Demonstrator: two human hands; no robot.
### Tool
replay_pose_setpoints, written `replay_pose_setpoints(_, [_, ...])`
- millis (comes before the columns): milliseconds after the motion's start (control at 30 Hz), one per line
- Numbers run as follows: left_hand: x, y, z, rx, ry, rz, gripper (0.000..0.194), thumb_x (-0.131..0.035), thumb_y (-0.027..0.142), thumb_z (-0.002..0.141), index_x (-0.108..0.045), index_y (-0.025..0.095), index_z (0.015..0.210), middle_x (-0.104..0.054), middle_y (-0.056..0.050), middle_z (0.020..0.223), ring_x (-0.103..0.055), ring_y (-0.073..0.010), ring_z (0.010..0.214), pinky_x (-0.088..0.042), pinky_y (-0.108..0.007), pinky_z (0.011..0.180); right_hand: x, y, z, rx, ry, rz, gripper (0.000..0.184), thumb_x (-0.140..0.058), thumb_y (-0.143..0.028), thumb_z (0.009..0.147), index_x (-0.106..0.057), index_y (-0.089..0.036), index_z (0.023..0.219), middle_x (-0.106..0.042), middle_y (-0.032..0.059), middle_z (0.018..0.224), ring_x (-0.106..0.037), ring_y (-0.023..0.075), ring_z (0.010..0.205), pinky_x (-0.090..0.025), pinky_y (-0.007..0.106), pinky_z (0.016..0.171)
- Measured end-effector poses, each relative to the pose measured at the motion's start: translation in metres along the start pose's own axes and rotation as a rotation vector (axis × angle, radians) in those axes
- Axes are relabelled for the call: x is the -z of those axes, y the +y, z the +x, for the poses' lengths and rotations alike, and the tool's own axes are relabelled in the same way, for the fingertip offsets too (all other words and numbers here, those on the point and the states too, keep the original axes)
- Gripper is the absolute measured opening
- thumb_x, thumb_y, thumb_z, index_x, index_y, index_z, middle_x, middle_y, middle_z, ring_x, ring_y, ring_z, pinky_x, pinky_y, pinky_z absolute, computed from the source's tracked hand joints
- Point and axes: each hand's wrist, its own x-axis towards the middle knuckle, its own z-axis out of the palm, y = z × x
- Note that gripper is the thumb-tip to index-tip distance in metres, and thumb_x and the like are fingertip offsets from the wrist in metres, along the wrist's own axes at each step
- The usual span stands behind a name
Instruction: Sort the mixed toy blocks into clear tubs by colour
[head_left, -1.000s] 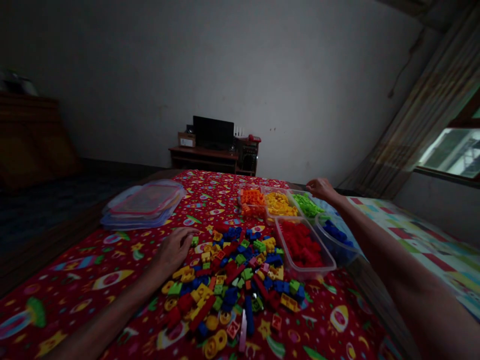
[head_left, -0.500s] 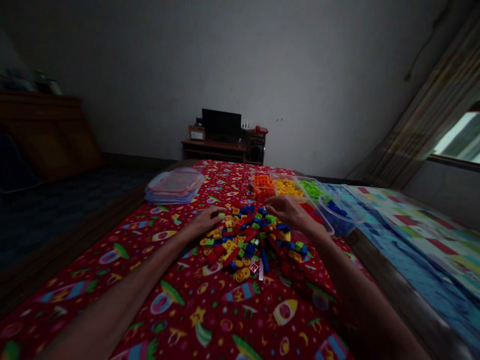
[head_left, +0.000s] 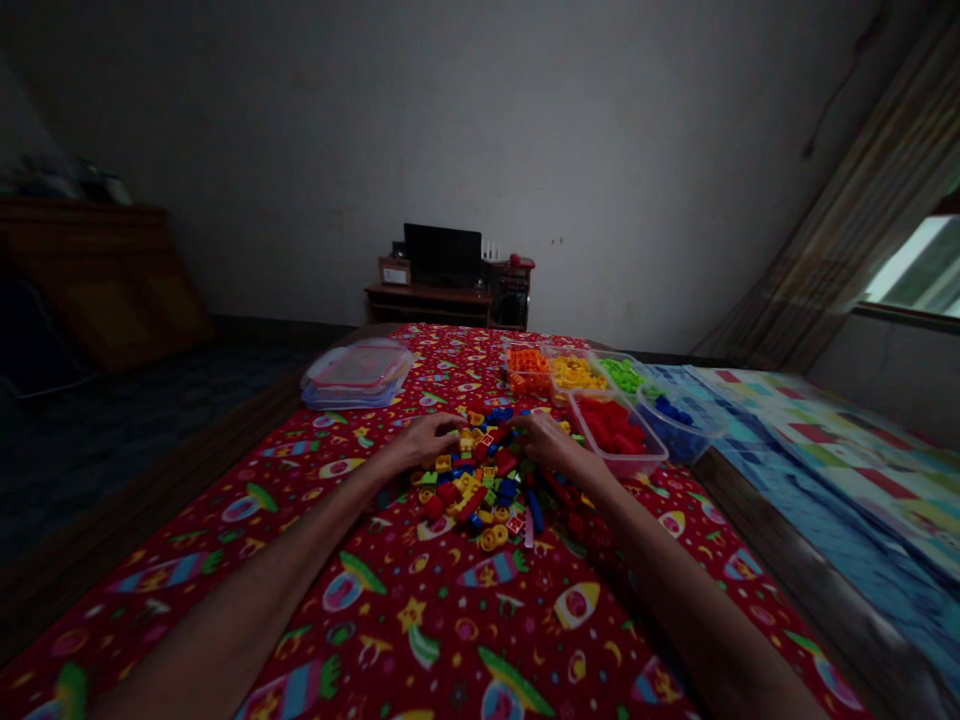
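Observation:
A mixed heap of toy building bricks (head_left: 480, 490), in red, yellow, blue and green, lies on a red patterned cloth (head_left: 465, 630). My left hand (head_left: 426, 442) rests at the heap's left edge, thumb and fingers apart, the tips by some yellow bricks. From the right, my right hand (head_left: 551, 442) reaches into the heap with its fingers bent together on a toy brick that looks red; the fingers partly hide it. Just beyond that hand stands a clear tub of red bricks (head_left: 615, 428).
Behind it are tubs of orange bricks (head_left: 527, 365), yellow bricks (head_left: 577, 374) and green bricks (head_left: 621, 375). A round tub of blue bricks (head_left: 673, 415) stands near the cloth's right edge. Stacked clear lids (head_left: 356, 375) lie at the left. A blue checked bed (head_left: 795, 480) adjoins on the right.
My right hand has come back from beside the green tub, over the red tub, into the heap. My left hand has stayed at the heap's left edge. The camera view has shifted.

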Motion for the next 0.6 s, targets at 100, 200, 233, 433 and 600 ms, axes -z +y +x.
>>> replay_pose_setpoints(100, [-0.003,0.012,0.0,-0.025,-0.016,-0.014,0.036,-0.057,0.043,0.068,-0.073,0.02,0.091,-0.072,-0.008,0.099,-0.065,-0.0248,0.093,-0.05,-0.035,0.085,-0.001,0.004,-0.002,0.018,0.055,0.012,0.04,-0.053,-0.008,0.078,-0.064,-0.015,0.116,-0.068,0.0109,0.101,-0.061,0.0213,0.092,-0.044,0.028,0.079])
replay_pose_setpoints(200, [-0.009,0.021,0.001,-0.083,-0.031,0.007,0.035,-0.057,0.044,0.07,-0.073,0.021,0.091,-0.072,-0.008,0.101,-0.064,-0.0253,0.095,-0.049,-0.036,0.087,0.0,0.0,0.0,0.063,0.082,0.039,0.035,-0.051,-0.012,0.084,-0.063,-0.013,0.117,-0.069,0.0122,0.101,-0.062,0.021,0.091,-0.044,0.028,0.079])
replay_pose_setpoints(233, [-0.012,0.023,0.001,-0.111,-0.034,0.024,0.034,-0.058,0.044,0.07,-0.072,0.021,0.091,-0.071,-0.008,0.101,-0.064,-0.0256,0.097,-0.048,-0.037,0.089,-0.001,-0.002,0.002,0.089,0.076,0.047,0.034,-0.05,-0.012,0.085,-0.063,-0.013,0.116,-0.069,0.0123,0.101,-0.062,0.0206,0.091,-0.043,0.028,0.079])
replay_pose_setpoints(433, [-0.024,0.032,-0.002,-0.252,-0.049,0.148,0.025,-0.058,0.041,0.075,-0.072,0.024,0.087,-0.07,-0.008,0.099,-0.061,-0.0251,0.097,-0.045,-0.038,0.093,-0.012,-0.015,0.013,0.177,-0.072,-0.058,0.028,-0.052,-0.014,0.084,-0.066,-0.015,0.108,-0.068,0.012,0.1,-0.062,0.0194,0.09,-0.04,0.024,0.073])
replay_pose_setpoints(600, [-0.019,0.033,-0.002,-0.321,-0.072,0.35,0.02,-0.064,0.04,0.075,-0.071,0.023,0.081,-0.068,-0.007,0.1,-0.057,-0.0245,0.102,-0.042,-0.037,0.095,-0.006,-0.014,0.007,0.062,-0.04,-0.072,0.023,-0.049,-0.023,0.088,-0.068,-0.015,0.1,-0.069,0.0099,0.086,-0.06,0.0179,0.077,-0.036,0.024,0.065])
